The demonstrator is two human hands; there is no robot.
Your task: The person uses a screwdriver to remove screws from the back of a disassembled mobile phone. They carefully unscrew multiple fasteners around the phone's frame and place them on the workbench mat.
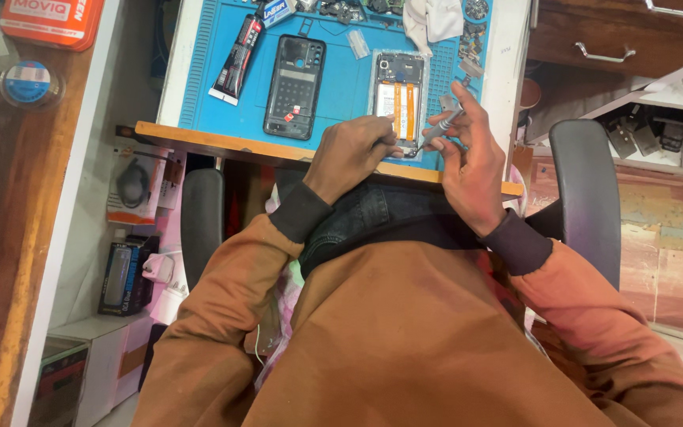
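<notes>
An opened phone body (398, 101) with orange and white inner parts lies on the blue work mat (341, 79). My left hand (349, 154) rests at its lower edge, fingers curled, fingertips touching the phone. My right hand (472, 162) grips a thin grey screwdriver (439, 132), whose tip points at the phone's lower right corner. A black phone back cover (296, 87) lies to the left of the phone on the mat.
A black and red glue tube (237, 59) lies at the mat's left. White cloth (430, 17) and small parts sit at the back. Wooden table edge (223, 142) runs in front. Chair armrests (583, 190) flank me; drawers (618, 39) at right.
</notes>
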